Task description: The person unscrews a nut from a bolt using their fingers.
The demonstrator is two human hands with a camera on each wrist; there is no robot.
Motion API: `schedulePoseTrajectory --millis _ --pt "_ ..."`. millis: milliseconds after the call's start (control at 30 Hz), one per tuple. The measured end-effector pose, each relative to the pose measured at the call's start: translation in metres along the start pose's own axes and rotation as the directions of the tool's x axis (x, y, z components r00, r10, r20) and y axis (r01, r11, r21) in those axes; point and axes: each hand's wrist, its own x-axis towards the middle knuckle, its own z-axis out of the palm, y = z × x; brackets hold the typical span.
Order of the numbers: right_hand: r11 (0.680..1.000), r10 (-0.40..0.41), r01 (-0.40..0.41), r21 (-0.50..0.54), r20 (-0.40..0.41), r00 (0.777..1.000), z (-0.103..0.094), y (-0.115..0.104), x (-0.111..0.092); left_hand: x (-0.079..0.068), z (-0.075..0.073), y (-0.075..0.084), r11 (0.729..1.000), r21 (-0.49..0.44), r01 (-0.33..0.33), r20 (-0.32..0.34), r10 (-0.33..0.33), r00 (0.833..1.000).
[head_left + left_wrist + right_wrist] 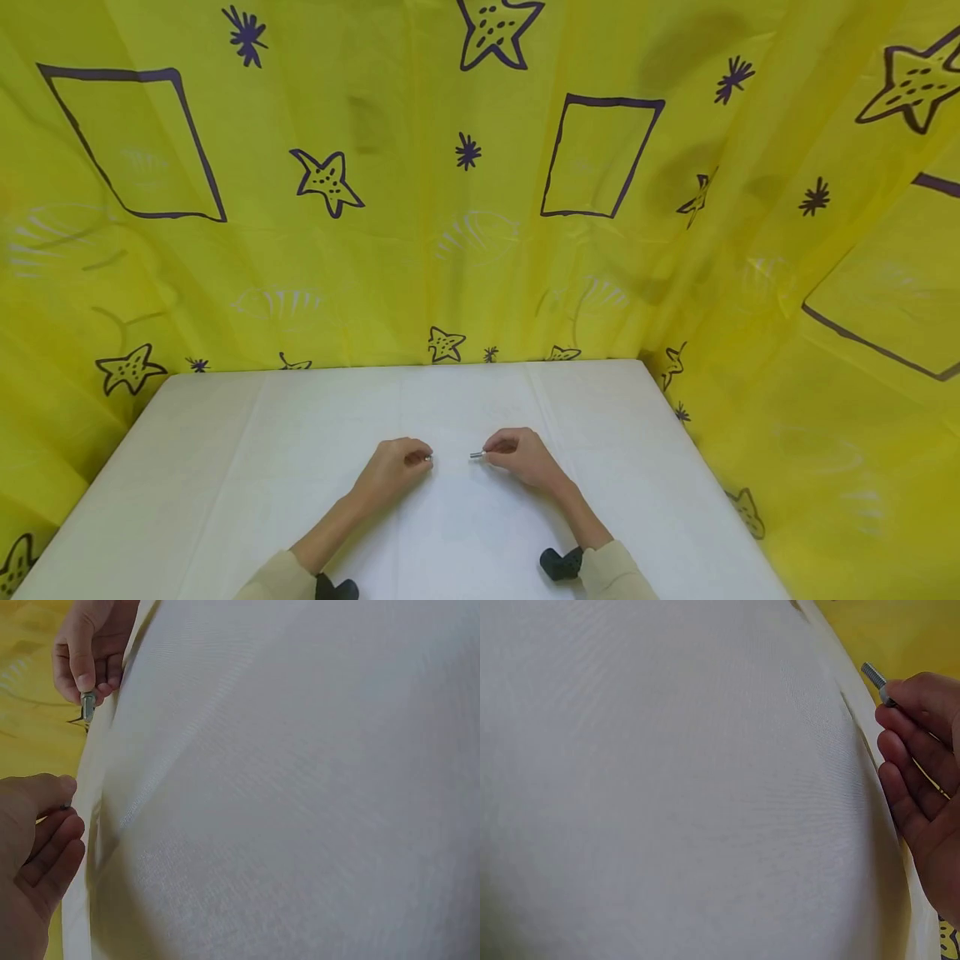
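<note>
Between the thumb and forefinger of my right hand (522, 458) is a silver bolt (874, 676), pinched at its head. Its threaded shank (476, 456) sticks out to the left, towards the other hand. My left hand (392, 468) pinches a small metal piece (429, 457) at the fingertips. Only a sliver of that piece (67, 804) shows in the left wrist view, so I cannot tell its kind. A short gap separates the hands, both over the middle of the white table. The right hand's other fingers (900, 754) are loosely bent.
A white cloth covers the table (262, 450). Yellow curtain (390, 275) with drawn stars and frames hangs along the back and sides. Dark wrist devices (561, 564) sit below the light sleeves (618, 571) of both arms.
</note>
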Motion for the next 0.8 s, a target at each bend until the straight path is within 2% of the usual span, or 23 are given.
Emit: schedulePoseTrajectory --millis 233,433,800 --pt "0.998 0.004 -0.002 -0.065 0.027 1.0 0.0017 -0.005 0.0024 -0.0009 0.0026 0.0 0.998 0.038 0.049 0.048 -0.05 0.998" --pt "0.993 0.003 0.001 -0.116 0.035 0.999 0.0037 -0.0051 0.0063 0.0008 0.0041 0.0024 0.996 0.06 0.059 0.083 -0.064 0.994" --pt "0.982 -0.01 0.017 -0.186 0.042 0.999 0.0073 -0.0036 0.0091 0.0028 0.0078 0.0003 0.992 0.107 0.058 0.091 -0.068 0.994"
